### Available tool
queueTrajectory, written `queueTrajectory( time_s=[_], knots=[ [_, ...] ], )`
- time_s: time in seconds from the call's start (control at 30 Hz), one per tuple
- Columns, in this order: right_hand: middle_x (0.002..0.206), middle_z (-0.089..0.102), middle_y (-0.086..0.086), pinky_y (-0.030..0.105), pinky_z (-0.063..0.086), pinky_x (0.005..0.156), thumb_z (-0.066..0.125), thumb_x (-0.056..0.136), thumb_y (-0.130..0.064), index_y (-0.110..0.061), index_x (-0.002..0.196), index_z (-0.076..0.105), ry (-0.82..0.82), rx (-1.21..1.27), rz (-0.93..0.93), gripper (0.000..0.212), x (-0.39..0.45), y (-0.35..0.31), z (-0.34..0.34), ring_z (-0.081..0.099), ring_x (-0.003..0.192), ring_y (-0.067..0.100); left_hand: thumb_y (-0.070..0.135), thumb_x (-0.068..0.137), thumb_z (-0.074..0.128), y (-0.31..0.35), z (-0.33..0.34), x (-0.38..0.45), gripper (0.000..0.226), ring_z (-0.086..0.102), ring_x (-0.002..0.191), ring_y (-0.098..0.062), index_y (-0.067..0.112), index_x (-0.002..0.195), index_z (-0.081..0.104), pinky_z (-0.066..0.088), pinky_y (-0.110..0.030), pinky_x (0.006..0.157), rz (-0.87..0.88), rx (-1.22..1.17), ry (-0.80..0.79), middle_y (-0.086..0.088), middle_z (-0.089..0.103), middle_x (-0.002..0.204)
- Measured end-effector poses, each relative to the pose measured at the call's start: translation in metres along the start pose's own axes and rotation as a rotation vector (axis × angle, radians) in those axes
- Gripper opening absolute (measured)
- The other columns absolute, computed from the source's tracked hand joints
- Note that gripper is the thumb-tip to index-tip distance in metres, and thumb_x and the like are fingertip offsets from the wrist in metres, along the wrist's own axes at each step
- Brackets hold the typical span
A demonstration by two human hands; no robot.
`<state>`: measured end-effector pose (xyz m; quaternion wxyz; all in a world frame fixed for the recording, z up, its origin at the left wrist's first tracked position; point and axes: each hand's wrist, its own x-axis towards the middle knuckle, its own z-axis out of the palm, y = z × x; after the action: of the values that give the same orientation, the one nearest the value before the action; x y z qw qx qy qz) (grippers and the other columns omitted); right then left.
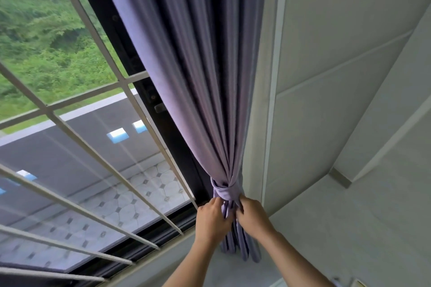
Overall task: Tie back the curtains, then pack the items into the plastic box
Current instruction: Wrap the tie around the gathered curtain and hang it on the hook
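A person's two hands work at a lavender curtain (198, 91) gathered into a tight bundle in the corner where a window meets a pale wall (338, 58). A tieback (223, 190) of the same cloth is wrapped round the bundle low down, its band knotted at the front just above the fingers. The left hand (211, 219) has its fingers curled into the folds directly under the band, pinching fabric; the right hand (250, 215) does the same from the other side, its fingers closed on the cloth at the band's lower edge. The two hands sit just beside each other, with a narrow strip of curtain showing between them.

Below the hands, the curtain's loose pleats hang down to a light sill (210, 270), their hem touching or nearly touching it; which cannot be told. The bundle's right edge lies against a white vertical trim (271, 100) on the wall, leaving almost no gap on that side. To the left, the curtain's edge crosses the dark window frame (149, 91), and beyond it pale grille bars (98, 91) run across the glass. Open room lies to the right of the forearms, over the sill and along the wall. Outside are green foliage (46, 37) and a tiled surface (144, 186).
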<state>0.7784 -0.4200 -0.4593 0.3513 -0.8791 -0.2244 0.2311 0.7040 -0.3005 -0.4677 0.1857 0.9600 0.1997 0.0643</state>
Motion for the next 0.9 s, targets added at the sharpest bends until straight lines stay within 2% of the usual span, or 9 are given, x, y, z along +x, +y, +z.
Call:
queueTrajectory(
  time_s=[0.23,0.37,0.47,0.57,0.67,0.7,0.77,0.83,0.9],
  knots=[
    [0.097,0.067,0.013,0.031,0.042,0.064,0.045,0.095,-0.018,-0.013,0.111,0.053,-0.048,-0.217,-0.07,0.018,-0.002,0.003,-0.01,0.064,0.09,0.033,0.013,0.088,0.055,-0.008,-0.003,0.015,0.012,0.058,0.075,-0.024,0.018,0.084,0.066,0.038,-0.029,0.066,0.091,0.15,-0.07,-0.001,0.066,0.08],
    [0.117,0.064,0.011,0.037,0.049,0.082,0.04,0.093,-0.006,-0.013,0.124,0.05,-0.017,-0.393,-0.046,0.033,-0.007,0.003,-0.012,0.061,0.106,0.033,0.009,0.086,0.058,-0.026,0.0,0.009,0.008,0.055,0.084,-0.023,0.014,0.085,0.062,0.043,-0.031,0.067,0.139,0.2,-0.181,0.0,0.065,0.083],
    [0.116,0.064,0.012,0.035,0.048,0.081,0.042,0.094,-0.009,-0.013,0.126,0.047,-0.051,-0.38,-0.018,0.033,-0.009,-0.015,-0.007,0.062,0.105,0.032,0.01,0.09,0.054,-0.026,-0.006,0.004,0.007,0.055,0.088,-0.022,0.012,0.087,0.06,0.043,-0.032,0.067,0.129,0.152,-0.185,-0.003,0.065,0.088],
    [0.123,0.061,0.011,0.035,0.05,0.077,0.049,0.093,-0.022,-0.013,0.135,0.035,0.051,-0.244,0.096,0.044,-0.013,-0.022,0.0,0.064,0.104,0.03,0.019,0.093,0.049,-0.024,-0.014,0.001,0.013,0.054,0.094,-0.022,0.012,0.093,0.059,0.043,-0.031,0.069,0.123,0.134,-0.168,-0.002,0.065,0.096],
    [0.156,0.026,0.009,0.027,0.042,0.069,0.059,0.09,-0.024,-0.013,0.152,0.006,0.117,-0.122,0.201,0.083,-0.008,-0.016,0.001,0.062,0.11,0.026,0.039,0.086,0.054,-0.022,-0.017,0.001,0.037,0.055,0.098,-0.02,0.02,0.117,0.05,0.047,-0.031,0.079,0.043,0.062,-0.151,0.005,0.06,0.11],
    [0.157,0.024,0.009,0.027,0.042,0.069,0.058,0.09,-0.024,-0.014,0.153,0.005,0.098,-0.105,0.204,0.083,-0.001,-0.016,0.002,0.062,0.111,0.026,0.045,0.081,0.056,-0.019,-0.017,0.004,0.053,0.056,0.099,-0.021,0.02,0.126,0.044,0.048,-0.032,0.08,0.009,0.031,-0.153,0.006,0.057,0.113],
    [0.142,0.048,0.013,0.029,0.046,0.075,0.052,0.092,-0.022,-0.015,0.148,0.028,0.046,-0.037,0.228,0.061,0.011,-0.019,0.001,0.061,0.11,0.028,0.046,0.08,0.056,-0.01,-0.018,0.012,0.064,0.058,0.095,-0.026,0.019,0.134,0.036,0.049,-0.037,0.076,-0.026,0.019,-0.165,0.003,0.059,0.112],
    [0.122,0.063,0.014,0.031,0.046,0.08,0.045,0.096,-0.02,-0.009,0.128,0.052,-0.008,-0.047,0.261,0.035,0.016,-0.025,-0.001,0.061,0.108,0.03,0.033,0.087,0.052,-0.004,-0.018,0.02,0.038,0.06,0.086,-0.033,0.015,0.12,0.047,0.046,-0.037,0.065,-0.036,0.019,-0.156,-0.007,0.066,0.099],
    [0.111,0.065,0.014,0.031,0.044,0.075,0.04,0.097,-0.019,-0.008,0.118,0.056,0.009,-0.119,0.202,0.028,0.013,-0.024,0.002,0.062,0.101,0.032,0.021,0.093,0.046,-0.005,-0.017,0.022,0.014,0.058,0.076,-0.036,0.011,0.097,0.054,0.038,-0.034,0.058,-0.05,-0.024,-0.146,-0.013,0.065,0.085]
  ],
)
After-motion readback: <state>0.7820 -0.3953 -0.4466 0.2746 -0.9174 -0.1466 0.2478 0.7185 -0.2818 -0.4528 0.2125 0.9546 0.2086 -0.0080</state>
